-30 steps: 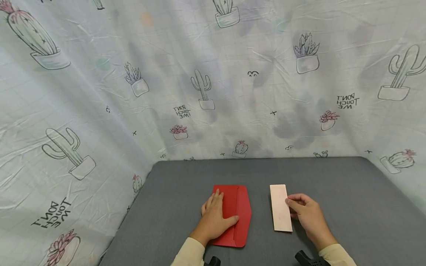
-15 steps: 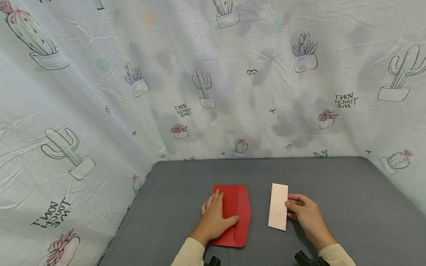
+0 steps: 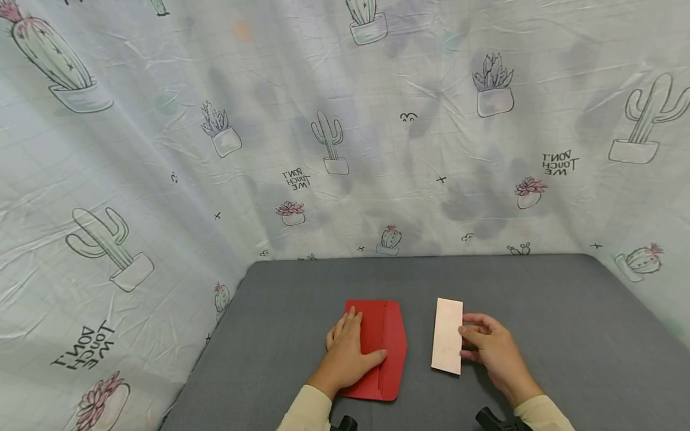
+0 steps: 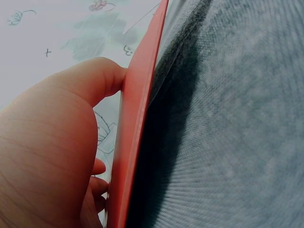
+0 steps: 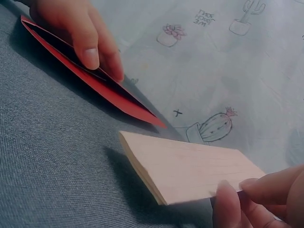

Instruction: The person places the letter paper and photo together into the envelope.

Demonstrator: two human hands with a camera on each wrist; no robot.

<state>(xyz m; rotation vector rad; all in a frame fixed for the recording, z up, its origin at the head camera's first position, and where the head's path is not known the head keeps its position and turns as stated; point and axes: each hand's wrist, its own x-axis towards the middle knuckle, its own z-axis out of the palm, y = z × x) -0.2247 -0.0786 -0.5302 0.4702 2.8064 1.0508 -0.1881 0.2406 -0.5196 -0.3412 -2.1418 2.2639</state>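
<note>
A red envelope (image 3: 372, 326) lies on the grey table with its flap opened toward the right. My left hand (image 3: 347, 356) rests on it, fingers stretched out and thumb near the flap's fold. From the right wrist view, the envelope's (image 5: 118, 102) mouth gapes a little, dark inside, beside the left thumb. To the right, my right hand (image 3: 498, 353) pinches the right edge of a pale pink paper strip (image 3: 447, 336). Thin layers show along the near edge of this strip (image 5: 190, 166), as in folded or stacked paper. A gap separates it from the envelope.
The grey cloth-covered table (image 3: 302, 281) ends at a white curtain (image 3: 377, 143) printed with cacti, behind and at the left. Dark camera mounts sit at both wrists by the cream sleeves (image 3: 307, 410).
The paper strip has turned, its lower end swinging left, and has then shifted slightly left with my right hand. My left hand and the envelope have stayed in place.
</note>
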